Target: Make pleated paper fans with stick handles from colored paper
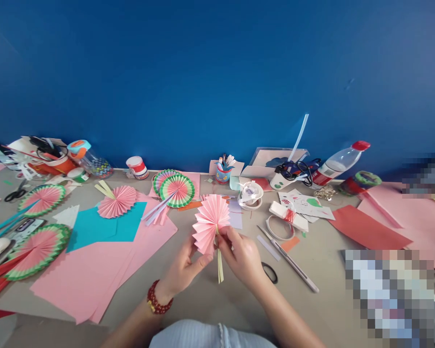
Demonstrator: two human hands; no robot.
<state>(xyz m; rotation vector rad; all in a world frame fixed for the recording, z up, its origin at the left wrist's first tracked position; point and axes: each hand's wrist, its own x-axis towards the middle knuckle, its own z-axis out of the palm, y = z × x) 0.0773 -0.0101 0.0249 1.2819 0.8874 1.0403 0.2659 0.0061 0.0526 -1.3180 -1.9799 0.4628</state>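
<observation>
A pleated pink paper fan (210, 220) is held up between my two hands at the middle of the table, with pale yellow paper strips (220, 268) hanging from its center. My left hand (188, 263) is closed on the fan's lower left edge, its thumb in front and the other fingers partly behind the paper. My right hand (241, 251) pinches the fan where the yellow strips meet the pleats. A red bead bracelet (159, 297) circles my left wrist.
Finished fans (177, 191) and pink sheets (90, 275) lie left, with blue paper (94, 224). To the right are tape rolls (251, 194), a craft knife (293, 263), a black ring (270, 272) and a bottle (339, 164). A blue wall (217, 87) stands behind.
</observation>
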